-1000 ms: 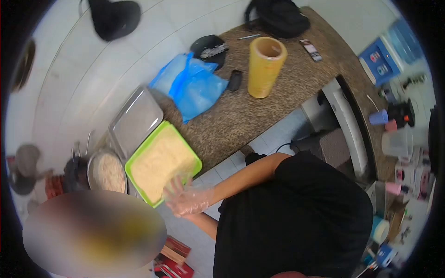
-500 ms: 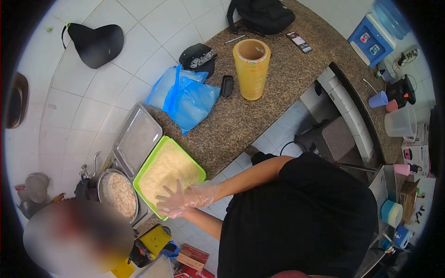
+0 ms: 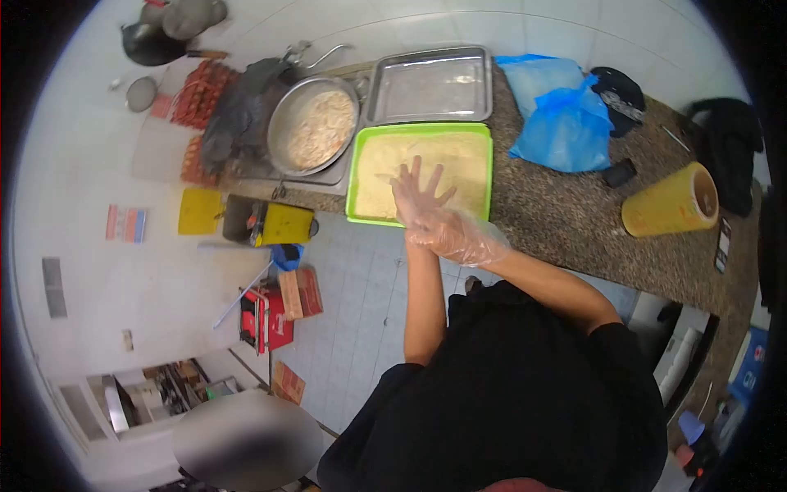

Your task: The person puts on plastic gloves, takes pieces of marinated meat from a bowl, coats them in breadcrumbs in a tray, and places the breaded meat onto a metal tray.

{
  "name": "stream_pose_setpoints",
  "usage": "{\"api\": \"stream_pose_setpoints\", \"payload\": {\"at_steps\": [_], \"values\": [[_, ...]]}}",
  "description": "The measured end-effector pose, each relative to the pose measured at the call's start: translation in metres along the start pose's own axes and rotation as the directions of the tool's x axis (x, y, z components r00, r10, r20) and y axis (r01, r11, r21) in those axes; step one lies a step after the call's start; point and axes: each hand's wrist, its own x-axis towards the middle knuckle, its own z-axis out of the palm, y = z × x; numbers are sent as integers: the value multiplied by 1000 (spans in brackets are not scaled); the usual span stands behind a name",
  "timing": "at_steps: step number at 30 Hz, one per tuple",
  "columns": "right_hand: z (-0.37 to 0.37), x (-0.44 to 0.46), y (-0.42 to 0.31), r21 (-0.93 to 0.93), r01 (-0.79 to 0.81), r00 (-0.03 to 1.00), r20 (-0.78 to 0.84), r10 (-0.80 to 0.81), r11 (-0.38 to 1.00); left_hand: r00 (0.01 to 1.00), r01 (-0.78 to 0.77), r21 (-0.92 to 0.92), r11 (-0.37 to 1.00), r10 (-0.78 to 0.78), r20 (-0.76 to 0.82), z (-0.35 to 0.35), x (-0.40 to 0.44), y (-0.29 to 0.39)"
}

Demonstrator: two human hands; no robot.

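My left hand (image 3: pixel 422 190) is spread open, fingers apart, over the near part of a green tray (image 3: pixel 489 176) filled with pale crumbs (image 3: pixel 377 164). Clear plastic seems to cover it, though its edges are hard to see. Wrapped round my left wrist is my right hand (image 3: pixel 455 236), in a loose clear plastic glove. Left of the tray, a round metal bowl (image 3: pixel 281 156) holds pale, wet-looking pieces (image 3: pixel 321 131). An empty metal tray (image 3: pixel 430 86) lies behind the green one.
Blue plastic bags (image 3: pixel 566 127), a black cap (image 3: pixel 619 98) and a yellow roll (image 3: pixel 668 201) stand on the counter to the right. A faucet (image 3: pixel 328 56) is behind the bowl. Egg trays (image 3: pixel 205 94) are at the left; boxes (image 3: pixel 301 293) sit on the floor. A blurred shape is at the lower left.
The view has turned left, bringing the trays and bowl to the middle. My left hand stays spread, with my right hand at its wrist.
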Motion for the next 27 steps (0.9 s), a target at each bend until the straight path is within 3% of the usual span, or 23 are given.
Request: {"api": "stream_pose_setpoints", "payload": {"at_steps": [2, 4, 7, 9, 12, 14, 17, 20, 23, 26, 27], "values": [[-4, 5, -8, 64, -50, 996, 83, 45, 997, 994, 38, -139, 990, -23, 110, -23, 13, 1], [-7, 8, -8, 122, -101, 985, 152, 81, 987, 991, 43, -148, 988, -24, 130, -22, 10, 10], [-21, 12, -5, 141, -220, 909, 388, 150, 965, 984, 10, -172, 985, 21, 176, -21, 12, 14], [-16, 9, 8, 181, -198, 915, 387, 115, 963, 975, -19, -186, 982, 60, 215, -19, 18, 12], [3, -3, 27, 212, 40, 992, 105, -63, 977, 954, -60, -215, 975, 119, 275, -21, 27, 10], [-4, 0, 37, 107, 142, 990, -17, -141, 984, 955, -72, -304, 950, 154, 255, -16, 33, 12], [-10, 6, 44, 2, 78, 992, -96, -77, 997, 985, -86, -615, 784, 161, 67, 26, 29, 22], [-5, 1, 65, -145, -3, 983, -184, -24, 989, 989, -110, -716, 690, 150, -8, 45, 25, 38], [4, -8, 89, -128, -280, 959, 2, 283, 951, 963, -228, -677, 700, 264, -51, 58, 26, 37], [3, -25, 65, -176, -214, 976, 0, 217, 961, 850, -463, -301, 834, 514, 118, 6, 68, 20], [3, -29, 60, -126, -194, 981, -3, 195, 973, 869, -445, -310, 840, 488, 75, 15, 62, 25]]}}
